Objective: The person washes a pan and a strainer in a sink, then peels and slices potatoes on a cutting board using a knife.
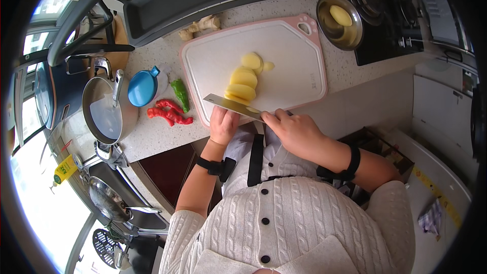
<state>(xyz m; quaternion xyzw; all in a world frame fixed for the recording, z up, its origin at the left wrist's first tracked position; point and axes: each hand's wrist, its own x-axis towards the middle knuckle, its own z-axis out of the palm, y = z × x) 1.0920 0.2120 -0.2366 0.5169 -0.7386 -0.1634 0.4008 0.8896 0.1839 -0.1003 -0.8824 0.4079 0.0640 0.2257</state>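
My right hand [298,131] grips a kitchen cleaver [232,105] by its handle end. The wide blade slants across the near edge of a white cutting board [213,59] with a pink rim. My left hand [223,126] is against the blade's near side, fingers bent and close together. Its fingertips are hidden by the blade, so whatever they touch cannot be made out. Just beyond the blade, a row of overlapping peeled potato slices [243,80] runs up the board. A few slices [252,61] lie at the row's far end. One small slice shows against the blade near my right fingers.
Red chili peppers [169,114], a green pepper [180,95] and a blue-lidded container [142,88] lie left of the board. Farther left stands a pot [104,112]. Ginger [199,26] lies behind the board. A metal bowl [325,26] with a peeled potato [341,15] stands by the stove [384,42].
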